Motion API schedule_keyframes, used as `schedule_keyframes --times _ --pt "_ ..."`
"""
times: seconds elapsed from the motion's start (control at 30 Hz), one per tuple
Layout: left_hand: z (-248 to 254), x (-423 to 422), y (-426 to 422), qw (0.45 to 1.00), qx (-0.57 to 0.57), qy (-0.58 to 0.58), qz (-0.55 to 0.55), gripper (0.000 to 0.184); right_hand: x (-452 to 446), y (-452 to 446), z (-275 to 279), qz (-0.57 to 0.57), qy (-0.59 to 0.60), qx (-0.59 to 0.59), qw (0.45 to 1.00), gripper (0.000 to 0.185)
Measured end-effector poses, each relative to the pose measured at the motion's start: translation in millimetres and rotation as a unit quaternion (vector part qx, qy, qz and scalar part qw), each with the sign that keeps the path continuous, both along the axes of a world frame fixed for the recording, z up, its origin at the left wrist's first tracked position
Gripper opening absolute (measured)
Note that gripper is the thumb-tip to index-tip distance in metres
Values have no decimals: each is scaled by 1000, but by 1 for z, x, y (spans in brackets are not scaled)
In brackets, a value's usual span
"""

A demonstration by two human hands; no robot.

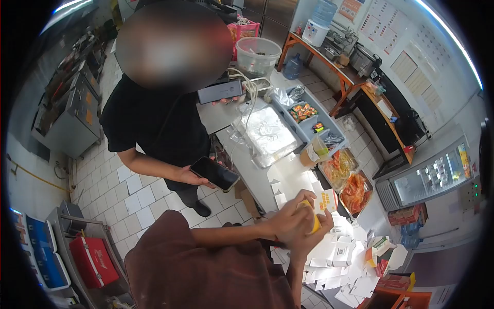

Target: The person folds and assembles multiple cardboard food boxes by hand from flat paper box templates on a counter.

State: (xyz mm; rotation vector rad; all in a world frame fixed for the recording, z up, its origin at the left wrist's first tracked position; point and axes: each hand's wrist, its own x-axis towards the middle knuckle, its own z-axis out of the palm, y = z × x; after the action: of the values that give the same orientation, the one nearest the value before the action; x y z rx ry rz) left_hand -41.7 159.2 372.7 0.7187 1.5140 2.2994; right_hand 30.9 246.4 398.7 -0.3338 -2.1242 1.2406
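Observation:
Both of my hands are together over the table, closed around a small yellow food carton [315,222]. My left hand [292,219] reaches in from the left and covers much of it. My right hand [313,238] comes up from below, with its fingers along the near right side. Just beyond my fingers is a white printed panel [325,200] with orange lettering; I cannot tell whether it belongs to the held carton. Flat white carton blanks [329,252] lie in a loose pile right beside my right hand.
Trays of orange-red food [356,193] and shredded food [338,170] stand beyond the cartons. A grey divided bin [309,110] holds packets. A foil-like silver package [267,131] lies farther back. Across the table's corner, another person [159,118] holds a phone [215,173] and a grey device [220,92].

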Motion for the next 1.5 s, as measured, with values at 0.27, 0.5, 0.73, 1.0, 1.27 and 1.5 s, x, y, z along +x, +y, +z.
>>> schedule_keyframes --times 0.27,0.5,0.73,1.0,1.27,1.5 --pt "9 -19 -21 976 -76 72 191 62 5 72 9 17 -156 141 978 11" --pt "29 -17 -26 741 -315 589 70 23 4 76 50 196 -226 246 922 11" --pt "-5 -27 -30 799 -302 512 -93 13 8 67 41 214 -165 362 892 16" --pt "29 -45 -47 869 -141 456 129 15 10 15 9 181 1 -267 947 58" --pt "-1 -11 -32 836 -101 524 125 18 13 30 -9 -25 3 -450 892 41" --pt "6 18 7 985 77 -144 53 15 -1 0 -20 -138 21 -53 989 16"
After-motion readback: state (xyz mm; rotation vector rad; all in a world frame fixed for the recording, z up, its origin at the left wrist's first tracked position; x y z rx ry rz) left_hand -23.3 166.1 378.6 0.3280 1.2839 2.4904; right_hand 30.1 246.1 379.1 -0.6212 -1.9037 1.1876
